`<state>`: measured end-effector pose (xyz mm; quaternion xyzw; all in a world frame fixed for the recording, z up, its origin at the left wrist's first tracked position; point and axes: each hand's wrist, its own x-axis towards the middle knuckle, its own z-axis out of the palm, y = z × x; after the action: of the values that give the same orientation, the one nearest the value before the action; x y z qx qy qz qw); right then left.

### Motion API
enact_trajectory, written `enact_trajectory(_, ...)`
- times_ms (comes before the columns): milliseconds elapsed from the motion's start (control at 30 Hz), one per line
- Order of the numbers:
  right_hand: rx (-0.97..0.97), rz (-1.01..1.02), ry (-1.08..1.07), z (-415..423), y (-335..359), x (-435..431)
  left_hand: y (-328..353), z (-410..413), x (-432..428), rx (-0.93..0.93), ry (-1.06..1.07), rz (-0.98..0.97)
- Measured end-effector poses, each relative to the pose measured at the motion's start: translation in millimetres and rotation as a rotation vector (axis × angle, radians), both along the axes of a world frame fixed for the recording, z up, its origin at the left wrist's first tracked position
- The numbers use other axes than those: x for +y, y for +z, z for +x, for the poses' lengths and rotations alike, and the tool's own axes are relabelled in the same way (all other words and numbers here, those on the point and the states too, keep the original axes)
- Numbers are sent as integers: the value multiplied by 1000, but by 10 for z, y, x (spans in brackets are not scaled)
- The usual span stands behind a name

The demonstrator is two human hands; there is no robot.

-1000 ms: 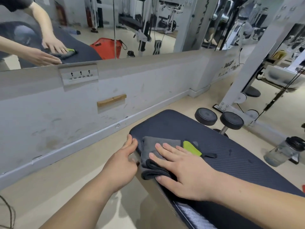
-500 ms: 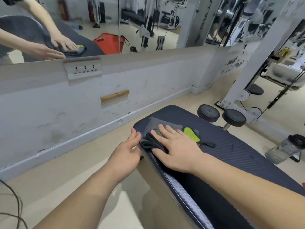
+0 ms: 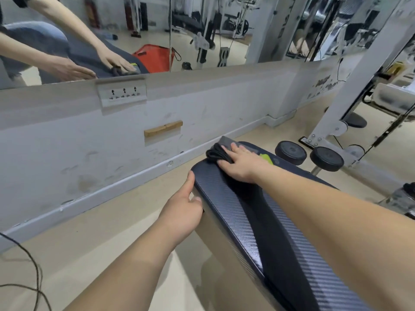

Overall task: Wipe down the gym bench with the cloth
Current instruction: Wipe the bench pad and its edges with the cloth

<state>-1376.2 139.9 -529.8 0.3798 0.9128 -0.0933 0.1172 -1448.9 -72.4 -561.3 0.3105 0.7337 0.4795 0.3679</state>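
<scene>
Head view looks down along a dark, weave-textured gym bench [image 3: 235, 209] that runs from 5 o'clock in the frame up toward its centre. The grey cloth [image 3: 221, 149] lies bunched on the bench's far end, at the pad's 11 o'clock corner, its folds hanging slightly past the edge. The right hand [image 3: 241, 163] lies flat on top of it, palm down, fingers straight and slightly spread, pressing rather than gripping. A lime-green tag [image 3: 266, 157] shows at 3 o'clock of that hand. The left hand [image 3: 182, 212] rests against the bench's left side at 9 o'clock of the pad, thumb straight along the rim and fingers loosely bent against the side, holding nothing. Two black roller pads [image 3: 326, 159] sit at 3 o'clock of the cloth, just beyond the bench end. A clear water bottle [image 3: 402, 198] stands on the floor at 4 o'clock. On the wall, a socket plate [image 3: 122, 94] is at 10 o'clock and a wooden block [image 3: 163, 129] below it. A mirror [image 3: 224, 30] above reflects both hands and a red bag [image 3: 155, 58]. A dark cable [image 3: 33, 277] loops at 8 o'clock.
</scene>
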Motion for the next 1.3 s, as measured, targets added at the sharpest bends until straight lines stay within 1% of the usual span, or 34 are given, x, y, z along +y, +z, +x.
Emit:
enact_trajectory(100, 30, 79, -6, 50, -86, -166, -51, -14, 26, 55, -15, -20)
enact_trajectory(200, 107, 110, 77, 376, -102, -514, -42, -42, 35, 117, -60, -73)
enact_trajectory(233, 129, 107, 110, 524, -100, -639, -15, -36, 35, 181, -82, -114)
enact_trajectory(267, 145, 103, 137, 678, -86, -762, 19, -11, 42, 285, -116, -160)
enact_trajectory(333, 170, 64, 172, 969, -48, -962, 117, 86, 68, 553, -217, -202)
enact_trajectory(367, 176, 27, 186, 1107, -3, -1024, 177, 167, 78, 677, -291, -183)
enact_trajectory(400, 176, -47, 188, 1230, 67, -1052, 226, 264, 89, 786, -378, -138)
enact_trajectory(433, 186, -185, 169, 1346, 171, -1064, 264, 376, 101, 876, -475, -83)
enact_trajectory(467, 223, -397, 124, 1463, 284, -1067, 291, 500, 113, 941, -568, -33)
enact_trajectory(500, 310, -628, 53, 1574, 392, -1065, 298, 617, 124, 978, -646, -2)
enact_trajectory(533, 427, -763, -44, 1709, 487, -1055, 297, 743, 142, 985, -705, 8)
enact_trajectory(567, 528, -789, -127, 1796, 553, -1052, 283, 811, 146, 975, -740, -7)
enact_trajectory(600, 602, -733, -202, 1873, 597, -1045, 262, 849, 140, 970, -762, -36)
enact_trajectory(633, 652, -623, -265, 1998, 641, -1031, 257, 913, 153, 989, -782, -66)
enact_trajectory(700, 651, -315, -347, 2252, 615, -933, 257, 961, 168, 1053, -802, -131)
enact_trajectory(733, 641, -205, -411, 2392, 572, -862, 267, 967, 174, 1060, -804, -154)
enact_trajectory(767, 659, -157, -491, 2526, 534, -803, 281, 965, 182, 1056, -806, -169)
enact_trajectory(833, 656, -99, -597, 2761, 447, -705, 293, 965, 208, 1045, -804, -188)
enact_trajectory(900, 564, -67, -572, 2945, 390, -641, 288, 954, 275, 1039, -744, -205)
enact_trajectory(1033, 430, -94, -569, 3161, 312, -494, 244, 968, 560, 1084, -501, -310)
enact_trajectory(1100, 375, -99, -556, 3215, 253, -442, 240, 1095, 688, 1133, -403, -360)
enact_trajectory(1133, 345, -94, -528, 3230, 231, -426, 256, 1212, 728, 1154, -390, -366)
enact_trajectory(1200, 272, -85, -465, 3249, 204, -417, 290, 1491, 746, 1152, -478, -323)
enact_trajectory(1267, 213, -93, -446, 3268, 194, -412, 291, 1716, 713, 1157, -621, -273)
enact_trajectory(1300, 196, -96, -443, 3261, 194, -414, 288, 1731, 703, 1183, -653, -260)
